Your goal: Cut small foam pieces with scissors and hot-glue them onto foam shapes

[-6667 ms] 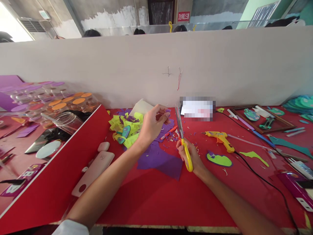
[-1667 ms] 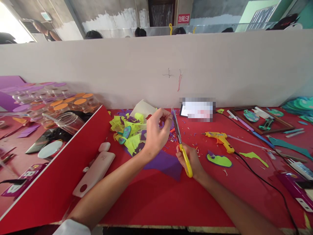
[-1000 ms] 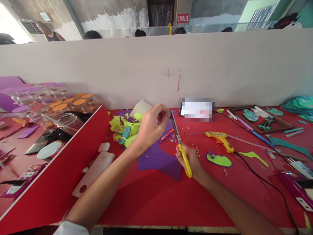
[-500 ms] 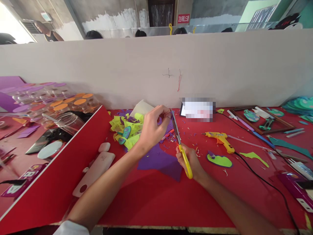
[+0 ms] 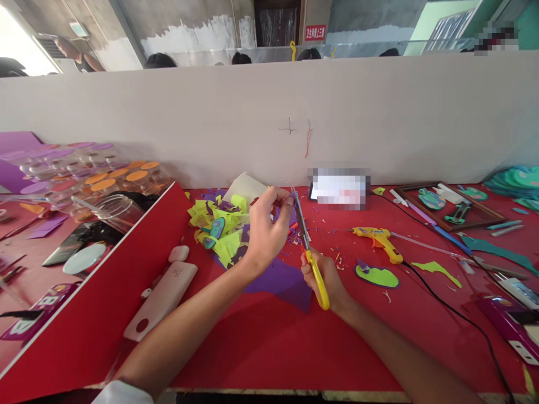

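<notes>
My right hand (image 5: 326, 278) is closed round the yellow handles of a pair of scissors (image 5: 309, 252), whose blades point up and away toward my left fingertips. My left hand (image 5: 267, 227) is raised above the red table (image 5: 269, 342), pinching a tiny purple foam scrap (image 5: 292, 196) at the blade tips. Under both hands lies a purple foam sheet (image 5: 280, 278). A heap of yellow-green and purple offcuts (image 5: 219, 227) sits just left of my left hand.
A yellow glue gun (image 5: 379, 240) with a black cord lies to the right, beside a green and purple foam cutout (image 5: 376, 275). A wooden tray (image 5: 450, 203) stands at the far right. A red divider board (image 5: 96, 292) and a pink case (image 5: 162, 297) lie on the left.
My left hand has turned slightly and lifted the small purple scrap against the scissor tips. The scissors have shifted a little to the left, with the blades staying nearly closed.
</notes>
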{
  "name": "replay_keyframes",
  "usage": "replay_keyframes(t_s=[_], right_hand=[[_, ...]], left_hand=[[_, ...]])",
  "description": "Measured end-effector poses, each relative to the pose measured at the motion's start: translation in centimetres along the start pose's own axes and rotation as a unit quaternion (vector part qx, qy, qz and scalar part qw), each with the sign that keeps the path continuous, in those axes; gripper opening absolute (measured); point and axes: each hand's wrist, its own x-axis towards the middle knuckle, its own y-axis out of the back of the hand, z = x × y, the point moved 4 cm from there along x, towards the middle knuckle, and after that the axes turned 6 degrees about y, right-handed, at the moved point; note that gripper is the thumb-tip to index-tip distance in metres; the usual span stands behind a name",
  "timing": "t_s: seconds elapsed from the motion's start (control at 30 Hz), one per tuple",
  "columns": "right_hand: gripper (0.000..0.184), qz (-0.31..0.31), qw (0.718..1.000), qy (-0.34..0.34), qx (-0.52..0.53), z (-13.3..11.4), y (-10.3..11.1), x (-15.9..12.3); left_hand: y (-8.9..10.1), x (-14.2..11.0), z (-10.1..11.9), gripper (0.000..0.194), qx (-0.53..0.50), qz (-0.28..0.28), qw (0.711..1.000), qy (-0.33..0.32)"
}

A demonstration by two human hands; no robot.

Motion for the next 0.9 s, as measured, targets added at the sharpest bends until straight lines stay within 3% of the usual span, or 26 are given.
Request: replay_keyframes(t_s=[0.2,0.43,0.67,0.9], right_hand=[[0.034,0.006,1.0,-0.005,0.006,0.0,0.1,0.2],[0.041,-0.003,1.0,-0.002,-0.012,0.4,0.3,0.3],[0.045,-0.009,0.999,0.014,-0.035,-0.3,0.5,0.3],[0.043,-0.004,1.0,-0.002,-0.004,0.2,0.2,0.2]], left_hand=[[0.5,1.2,0.4,0.015,0.042,-0.075,0.996,-0.006],[1.9,2.5,1.0,0.012,0.159,-0.135,0.976,-0.064],[2.1,2.1,1.8,0.017,0.201,-0.128,0.966,-0.097],[1.6,1.9,1.5,0.017,0.135,-0.124,0.979,-0.092]])
